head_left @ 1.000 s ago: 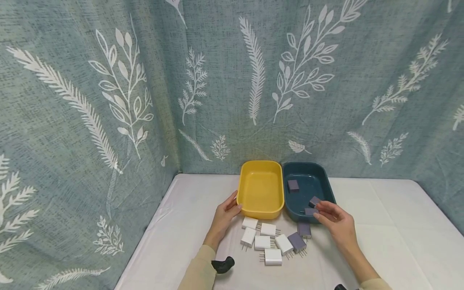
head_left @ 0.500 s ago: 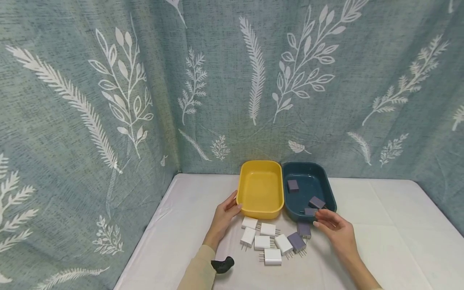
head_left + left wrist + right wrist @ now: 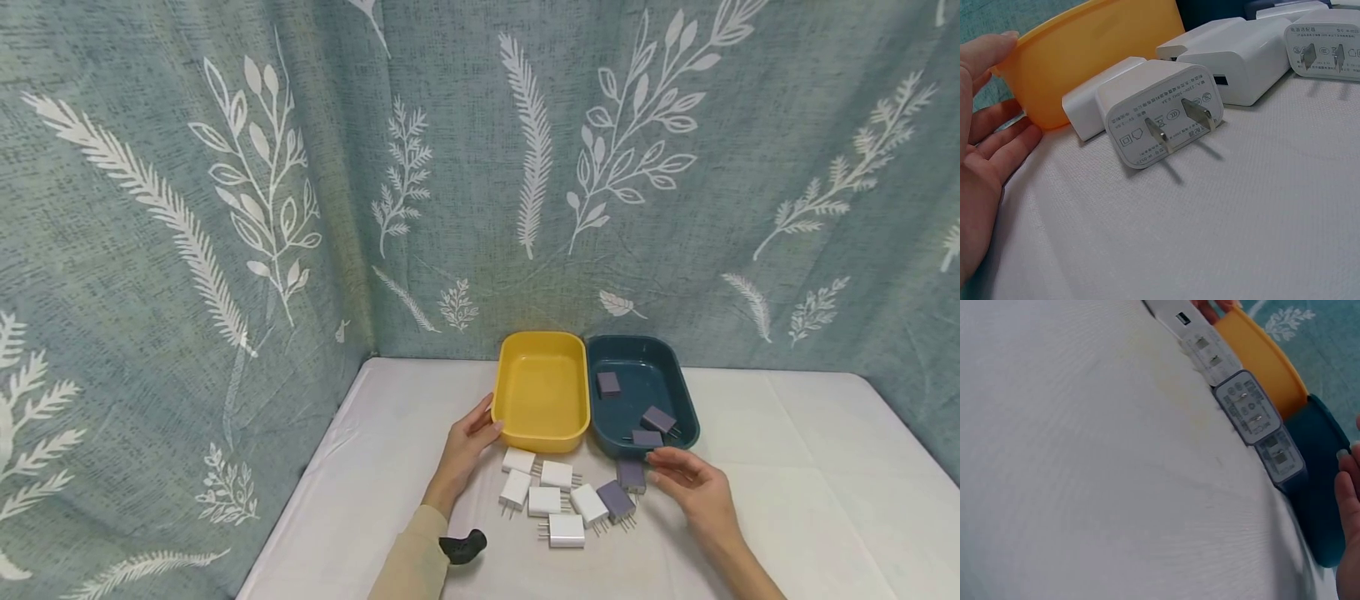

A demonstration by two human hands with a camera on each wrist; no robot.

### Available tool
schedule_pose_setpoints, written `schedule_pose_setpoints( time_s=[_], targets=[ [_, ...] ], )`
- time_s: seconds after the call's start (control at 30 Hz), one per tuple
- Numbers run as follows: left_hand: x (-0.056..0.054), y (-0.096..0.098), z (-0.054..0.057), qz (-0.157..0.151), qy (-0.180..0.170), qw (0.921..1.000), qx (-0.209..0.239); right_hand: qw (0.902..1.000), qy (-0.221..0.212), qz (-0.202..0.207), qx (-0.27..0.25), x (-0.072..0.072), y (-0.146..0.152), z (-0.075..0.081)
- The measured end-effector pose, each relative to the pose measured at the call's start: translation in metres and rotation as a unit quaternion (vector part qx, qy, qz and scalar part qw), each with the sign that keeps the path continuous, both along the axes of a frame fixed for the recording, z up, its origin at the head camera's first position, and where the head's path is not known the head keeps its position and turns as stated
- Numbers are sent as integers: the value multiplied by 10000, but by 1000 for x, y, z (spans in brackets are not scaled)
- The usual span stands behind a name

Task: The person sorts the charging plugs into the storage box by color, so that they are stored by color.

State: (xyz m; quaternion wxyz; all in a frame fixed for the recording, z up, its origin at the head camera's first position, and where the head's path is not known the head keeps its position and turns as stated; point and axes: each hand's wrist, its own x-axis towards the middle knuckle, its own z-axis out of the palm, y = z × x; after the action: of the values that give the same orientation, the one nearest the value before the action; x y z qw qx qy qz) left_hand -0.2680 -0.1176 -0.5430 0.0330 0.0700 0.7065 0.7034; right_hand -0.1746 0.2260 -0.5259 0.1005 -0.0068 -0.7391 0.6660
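Note:
My left hand [image 3: 460,457] rests at the near left corner of a yellow tray [image 3: 543,387]. In the left wrist view the thumb [image 3: 988,51] touches its rim and the other fingers lie loosely extended by its base. My right hand [image 3: 697,492] is at the front edge of the dark blue tray [image 3: 637,379], thumb and fingers apart with nothing held. Just left of its fingertips lies a purple charger plug [image 3: 632,477], beside another purple charger plug [image 3: 616,500]. Several purple charger plugs [image 3: 659,419] lie inside the blue tray.
Several white charger plugs [image 3: 544,501] lie in front of the yellow tray, prongs pointing various ways. A white cloth [image 3: 780,467] covers the table. A patterned curtain [image 3: 450,167] hangs behind and along the left. A black device [image 3: 463,547] sits at the left wrist.
My right hand has let go of a purple charger plug inside the blue tray and moved back toward the near edge, over the plugs in front. My left hand stays at the yellow tray.

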Motion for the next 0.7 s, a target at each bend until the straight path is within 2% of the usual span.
schedule_pose_setpoints(
  time_s=[0.13, 0.37, 0.7],
  targets=[
    [1, -1, 3, -47, -107, 9999, 22, 9997, -69, -30, 249, -1, -2, -5],
    [11, -1, 25, -237, -144, 9996, 86, 9982, -64, -113, 590, -3, -2, -11],
    [15, -1, 28, -203, -109, 9997, 77, 9971, -268, -47, 716, -4, -3, -15]
  ],
)
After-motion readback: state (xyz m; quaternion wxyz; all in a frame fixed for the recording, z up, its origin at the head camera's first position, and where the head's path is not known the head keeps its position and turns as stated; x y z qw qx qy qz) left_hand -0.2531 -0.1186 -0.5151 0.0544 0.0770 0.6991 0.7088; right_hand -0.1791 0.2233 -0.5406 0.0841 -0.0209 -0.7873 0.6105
